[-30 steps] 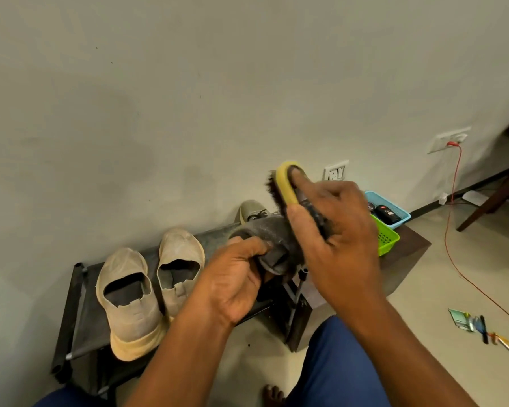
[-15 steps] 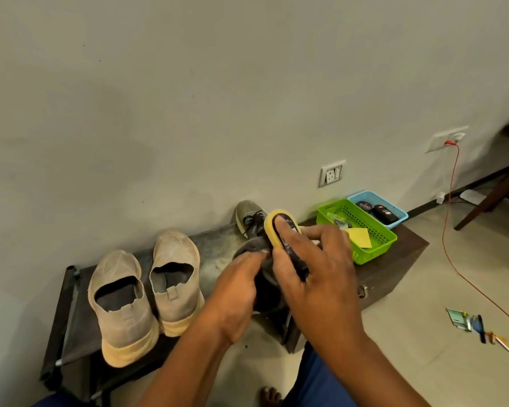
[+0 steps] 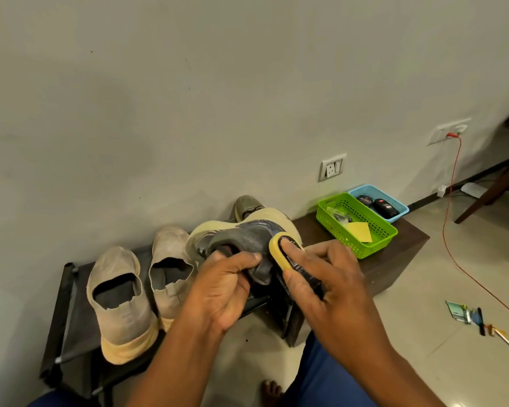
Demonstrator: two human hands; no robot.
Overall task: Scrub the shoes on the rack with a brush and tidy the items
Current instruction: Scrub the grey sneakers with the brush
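Note:
My left hand (image 3: 224,289) grips a grey shoe (image 3: 247,236) with a pale yellow sole by its collar, holding it turned on its side above the rack. In my right hand (image 3: 332,286) is a brush (image 3: 285,254) with a yellow rim and dark back, pressed against the shoe's side with my index finger along its back. Two beige slip-on shoes (image 3: 121,301) stand on the black shoe rack (image 3: 71,318) to the left. Behind the held shoe, another grey-green shoe (image 3: 247,204) peeks out by the wall.
A green basket (image 3: 362,227) holding a yellow cloth and a blue basket (image 3: 376,201) with polish tins sit on a dark brown box (image 3: 394,259). A red cable (image 3: 450,201) crosses the floor. Small items (image 3: 476,318) lie on the tiles at right. A wooden chair leg is at far right.
The shoe has been tilted so its yellow sole shows toward the wall. The brush has slid down from above the shoe to its side.

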